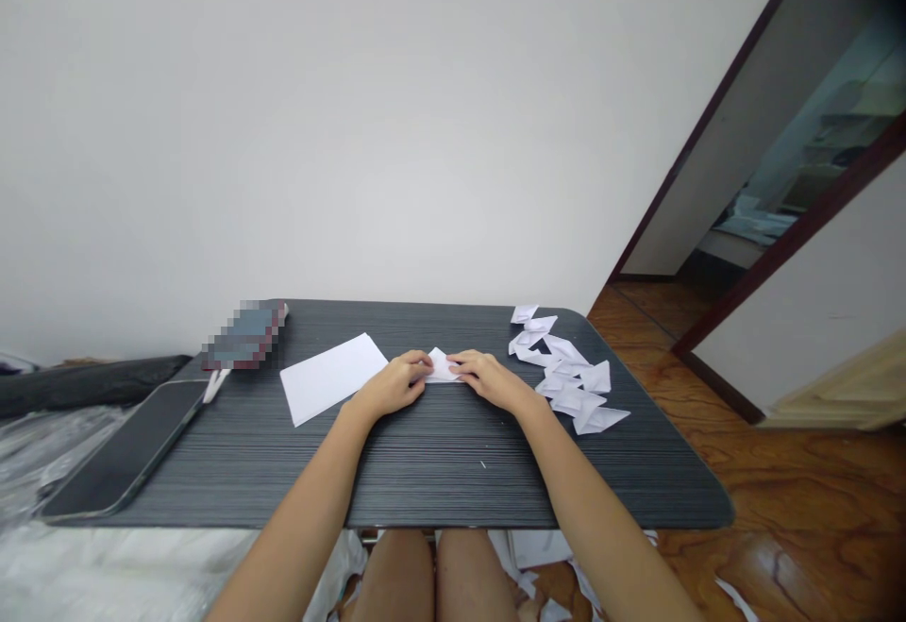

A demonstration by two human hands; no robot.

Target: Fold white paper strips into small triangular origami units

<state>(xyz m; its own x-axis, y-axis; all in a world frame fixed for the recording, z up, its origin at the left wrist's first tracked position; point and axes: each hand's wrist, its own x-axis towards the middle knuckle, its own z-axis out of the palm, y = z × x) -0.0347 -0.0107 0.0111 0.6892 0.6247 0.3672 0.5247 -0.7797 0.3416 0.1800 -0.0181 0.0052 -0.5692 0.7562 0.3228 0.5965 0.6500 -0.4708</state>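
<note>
A small piece of folded white paper (443, 367), with a point at its far side, lies on the dark table in front of me. My left hand (397, 384) grips its left end, fingers bent and pressed together. On the other end, the fingertips of my right hand (488, 379) press down and pinch the paper. The fingers partly cover both ends. Just left of my left hand rest flat white paper sheets (331, 380), overlapping slightly. To the right of my right hand lies a loose row of several folded white paper pieces (566, 381) with pointed ends.
The dark table (425, 490) has a striped top. At its left edge lies a flat black device (134, 447), with a white cable (214, 386) and a pixelated object (244, 337) beyond. A white wall (396, 131) stands behind. Paper scraps (556, 610) lie on the floor.
</note>
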